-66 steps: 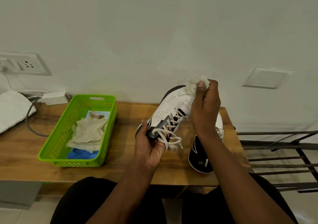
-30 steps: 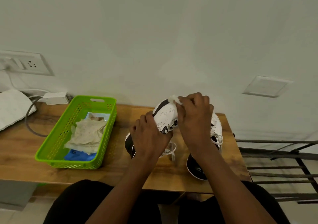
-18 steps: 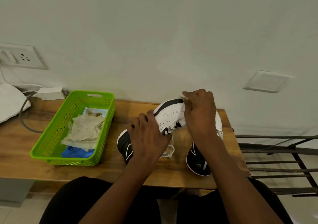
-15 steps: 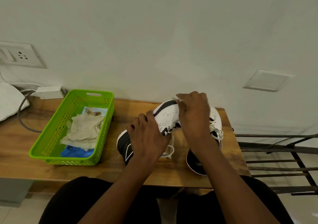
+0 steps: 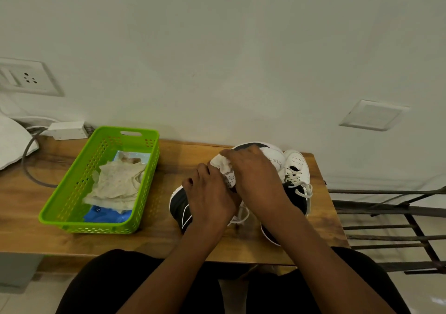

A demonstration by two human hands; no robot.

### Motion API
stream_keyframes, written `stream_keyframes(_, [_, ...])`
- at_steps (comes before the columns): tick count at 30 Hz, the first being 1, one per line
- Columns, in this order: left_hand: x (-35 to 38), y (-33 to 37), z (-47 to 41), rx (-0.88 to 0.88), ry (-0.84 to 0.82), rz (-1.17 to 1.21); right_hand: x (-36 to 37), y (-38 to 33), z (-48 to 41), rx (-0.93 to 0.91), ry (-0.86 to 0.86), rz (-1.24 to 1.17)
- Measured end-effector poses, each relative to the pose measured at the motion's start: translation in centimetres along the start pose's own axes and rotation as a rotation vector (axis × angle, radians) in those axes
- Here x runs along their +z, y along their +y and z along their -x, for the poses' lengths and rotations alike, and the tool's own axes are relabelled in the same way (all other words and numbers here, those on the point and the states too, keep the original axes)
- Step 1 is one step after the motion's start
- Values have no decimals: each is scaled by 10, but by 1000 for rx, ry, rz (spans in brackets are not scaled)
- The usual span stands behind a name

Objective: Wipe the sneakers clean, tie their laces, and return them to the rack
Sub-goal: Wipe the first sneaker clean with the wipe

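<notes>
While both hands work on the right half of the surface [image 5: 166, 242], a green basket [image 5: 144, 193] sits well to the left of the left hand [image 5: 210, 197]. It holds a heap of crumpled used wipes [image 5: 115, 183] lying on a blue packet [image 5: 106, 216].

That hand lies curled over the middle of a sneaker [image 5: 179, 207], gripping it against the surface, black heel toward the person. The right hand [image 5: 258, 178] touches it from the right, fingers bent round a bunched wipe [image 5: 223, 165] and pressing it on the sneaker's white upper just beyond the left fingertips. A loose lace [image 5: 241, 214] hangs out below the two hands. A second sneaker [image 5: 298, 166] stands just right of the right hand, partly hidden by the wrist, laces untied. The rack [image 5: 398, 207] stands farther right, off the surface edge.

Two seconds ago the sneaker was lifted and tilted, held by its heel end; now it lies down on the surface under the left hand. Half a second ago the wipe was nearly hidden under the right hand near the toe; now it shows, shifted closer to the left hand. The basket and its contents have not changed.
</notes>
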State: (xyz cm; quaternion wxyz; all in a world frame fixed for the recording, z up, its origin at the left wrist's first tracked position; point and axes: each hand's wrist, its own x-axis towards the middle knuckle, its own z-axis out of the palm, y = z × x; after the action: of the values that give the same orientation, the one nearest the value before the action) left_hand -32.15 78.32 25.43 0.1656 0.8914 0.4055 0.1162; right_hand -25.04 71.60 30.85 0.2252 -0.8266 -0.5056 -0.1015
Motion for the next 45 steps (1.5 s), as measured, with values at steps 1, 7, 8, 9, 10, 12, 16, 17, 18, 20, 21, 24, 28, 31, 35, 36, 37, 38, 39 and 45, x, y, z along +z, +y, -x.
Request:
stream_keyframes(1, [0,1,-1,-9,0,5,2,3,-1,3,6,32])
stream_keyframes(7, [5,-4,-1,3,48,16,20,1,-3,-91,45,184])
stream_keyframes(8, [4,-4,-2,-5,51,26,21,0,-4,-84,74,193])
stream_keyframes(9, [3,-4,-3,-13,52,33,23,-2,-5,-86,99,197])
stream_keyframes(10, [1,-4,-3,-21,47,42,24,-3,-5,-87,106,204])
stream_keyframes(12, [-1,-4,-3,-34,44,78,24,-4,-3,-100,108,239])
stream_keyframes(16, [-1,-5,-4,-51,67,146,3,27,-11,65,337,242])
stream_keyframes(17, [0,-5,-5,-59,63,142,-1,34,-12,128,393,221])
stream_keyframes(18, [1,-5,-6,-66,64,139,-1,36,-12,154,413,191])
stream_keyframes(20, [2,-4,-6,-65,88,147,13,21,-7,68,359,160])
stream_keyframes(21, [2,-5,-5,-58,107,157,23,8,-2,-2,298,156])
stream_keyframes(24, [0,-10,-4,-62,130,228,30,-4,1,-107,207,209])
stream_keyframes(28, [0,-8,-2,-60,79,190,0,37,-16,129,411,239])
stream_keyframes(31, [2,-4,-2,-65,84,165,4,31,-9,124,427,147])
stream_keyframes(35, [-2,-8,-1,-80,102,245,23,0,5,-86,252,201])
stream_keyframes(36, [-3,-9,-1,-93,97,275,19,4,2,-92,268,200])
stream_keyframes(37, [-6,-10,-1,-103,82,295,14,11,-2,-74,308,195])
stream_keyframes(38, [-8,-9,0,-106,60,302,8,19,-5,-20,357,187])
stream_keyframes(39, [-9,-7,0,-109,39,304,1,28,-8,53,415,172])
stream_keyframes(45, [-14,-12,-6,-149,9,454,20,0,10,-83,378,132])
